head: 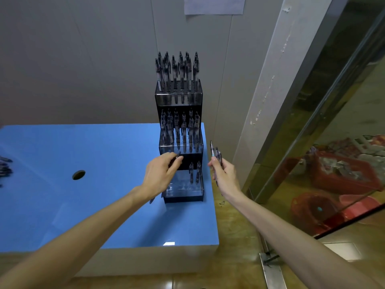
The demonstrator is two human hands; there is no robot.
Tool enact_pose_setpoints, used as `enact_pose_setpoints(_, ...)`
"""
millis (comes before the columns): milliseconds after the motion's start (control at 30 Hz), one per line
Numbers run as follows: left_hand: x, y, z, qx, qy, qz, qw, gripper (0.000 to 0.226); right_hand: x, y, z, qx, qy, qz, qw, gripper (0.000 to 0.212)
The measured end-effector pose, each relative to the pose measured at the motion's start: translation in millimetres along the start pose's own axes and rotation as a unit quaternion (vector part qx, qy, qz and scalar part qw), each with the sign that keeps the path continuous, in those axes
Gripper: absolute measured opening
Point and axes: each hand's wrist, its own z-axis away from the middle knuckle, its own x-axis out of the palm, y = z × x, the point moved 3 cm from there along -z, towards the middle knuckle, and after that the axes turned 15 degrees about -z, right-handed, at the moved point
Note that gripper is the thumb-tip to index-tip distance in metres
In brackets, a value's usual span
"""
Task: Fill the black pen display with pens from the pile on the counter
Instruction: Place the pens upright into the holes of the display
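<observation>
A black three-tier pen display [183, 197] stands at the right end of the blue counter [104, 205]. Its top and middle tiers hold several upright pens; two pens [195, 174] stand at the right of the bottom tier. My left hand [160, 176] pinches a pen [177, 157] just over the left side of the bottom tier. My right hand [224, 176] hovers to the right of the display and grips a small bunch of pens [215, 153] pointing upward. The pen pile [5, 167] lies blurred at the counter's far left edge.
A round hole [78, 174] opens in the counter left of the display. A grey wall stands behind. A glass partition [323, 132] with a metal frame runs along the right, red baskets behind it. The counter's right edge drops to a wooden floor.
</observation>
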Motion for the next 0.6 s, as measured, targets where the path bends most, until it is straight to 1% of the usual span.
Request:
enact_pose_setpoints(100, -5.3, 2.3, 1.3, 0.008, 0.020, -0.002, 1.000, 0.045, -4.3, -0.1, 2.6, -0.004, 0.002, 0.004, 1.000, 0.034)
enact_pose_setpoints(167, -8.0, 2.2, 2.7, 0.011, 0.019, 0.008, 1.000, 0.047, -7.2, -0.7, 3.9, 0.004, -0.003, -0.014, 1.000, 0.035)
enact_pose_setpoints(267, -9.2, -2.8, 4.9, 0.008, 0.007, 0.025, 1.000, 0.044, -13.8, 0.3, 5.7, 0.011, -0.008, -0.032, 0.999, 0.046)
enact_pose_setpoints(333, -10.8, -4.9, 5.7, 0.007, 0.003, 0.024, 1.000, 0.039, -18.0, 2.1, 7.2, 0.016, 0.003, -0.019, 1.000, 0.047)
enact_pose_setpoints(400, -13.4, -5.5, 4.6, 0.011, 0.001, 0.024, 1.000, 0.038, -20.0, 3.3, 8.4, 0.018, 0.011, -0.009, 1.000, 0.053)
enact_pose_setpoints(467, -16.6, -5.7, 1.5, 0.016, 0.002, 0.022, 1.000, 0.040, -19.9, 3.5, 9.6, 0.019, 0.011, -0.006, 1.000, 0.049)
enact_pose_setpoints(600, -22.5, -0.2, -5.0, 0.023, 0.010, 0.010, 1.000, 0.044, -15.0, 1.6, 8.0, 0.012, 0.002, 0.030, 0.999, 0.029)
